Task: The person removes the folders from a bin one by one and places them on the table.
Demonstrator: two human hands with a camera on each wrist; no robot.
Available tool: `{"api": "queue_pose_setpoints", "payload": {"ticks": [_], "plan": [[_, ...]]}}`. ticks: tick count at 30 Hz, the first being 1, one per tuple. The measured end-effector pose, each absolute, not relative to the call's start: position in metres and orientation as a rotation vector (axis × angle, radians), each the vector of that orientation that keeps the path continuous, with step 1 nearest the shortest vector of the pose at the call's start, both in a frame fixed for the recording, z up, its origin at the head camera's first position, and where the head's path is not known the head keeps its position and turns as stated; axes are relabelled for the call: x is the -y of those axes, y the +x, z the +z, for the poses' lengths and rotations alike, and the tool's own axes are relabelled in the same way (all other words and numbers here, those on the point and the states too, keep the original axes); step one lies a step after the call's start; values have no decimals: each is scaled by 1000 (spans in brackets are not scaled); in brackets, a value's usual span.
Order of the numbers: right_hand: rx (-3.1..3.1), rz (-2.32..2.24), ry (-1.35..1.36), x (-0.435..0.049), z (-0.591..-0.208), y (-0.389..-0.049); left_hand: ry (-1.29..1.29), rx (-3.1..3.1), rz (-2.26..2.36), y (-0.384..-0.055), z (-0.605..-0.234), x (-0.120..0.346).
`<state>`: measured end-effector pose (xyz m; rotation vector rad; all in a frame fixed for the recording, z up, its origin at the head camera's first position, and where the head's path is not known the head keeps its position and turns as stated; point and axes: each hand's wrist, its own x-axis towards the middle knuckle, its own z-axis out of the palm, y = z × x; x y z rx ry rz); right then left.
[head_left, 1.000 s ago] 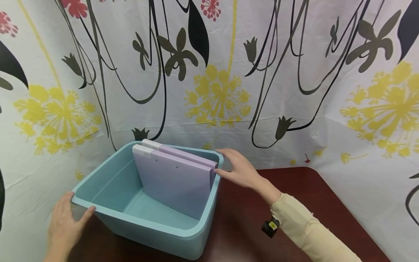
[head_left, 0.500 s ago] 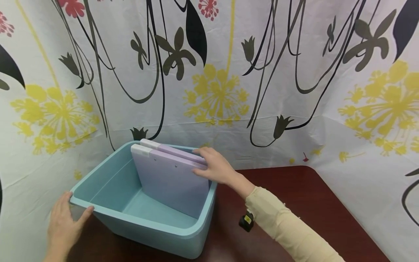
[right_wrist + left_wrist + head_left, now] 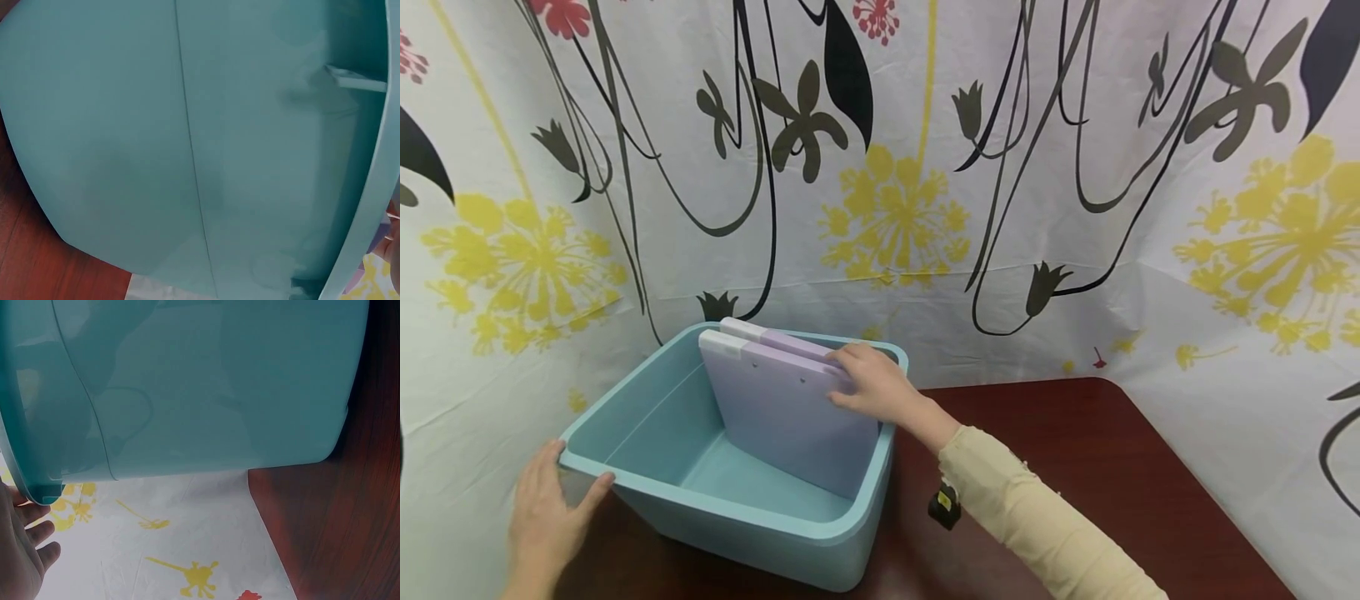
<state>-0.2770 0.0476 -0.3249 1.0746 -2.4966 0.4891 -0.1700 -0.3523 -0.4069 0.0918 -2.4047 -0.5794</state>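
Two lilac file folders, one in front (image 3: pixel 782 433) and one behind (image 3: pixel 790 340), stand on edge in a light blue plastic bin (image 3: pixel 737 542), leaning toward its right side. My right hand (image 3: pixel 880 385) grips their top edges near the right end, thumb on the front folder and fingers over the rear one. In the right wrist view the bin's outer wall (image 3: pixel 112 125) hides most of this grip. My left hand (image 3: pixel 546 508) holds the bin's near left corner, thumb along the front rim. The left wrist view shows its fingers (image 3: pixel 40 532) at the rim corner.
Under the bin is a dark red-brown table (image 3: pixel 1037 467), its far right corner rounded. A white curtain (image 3: pixel 910 317) printed with flowers hangs close behind and along both sides. A small black device (image 3: pixel 945 504) sits at the right wrist.
My right hand has moved left from the bin's right rim onto the folders' top edges, and its fingers have closed in around them. The left hand and the bin have stayed put.
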Motion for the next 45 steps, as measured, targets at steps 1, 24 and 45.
{"api": "queue_pose_setpoints", "payload": {"ticks": [1, 24, 45], "plan": [[2487, 464, 1077, -47, -325, -277, 88, 2401, -584, -170, -407, 352], [2418, 607, 988, -29, -339, -274, 175, 2456, -554, -167, -403, 351], [2206, 1191, 802, -45, -317, -260, 146, 2447, -539, -168, -403, 351]]}}
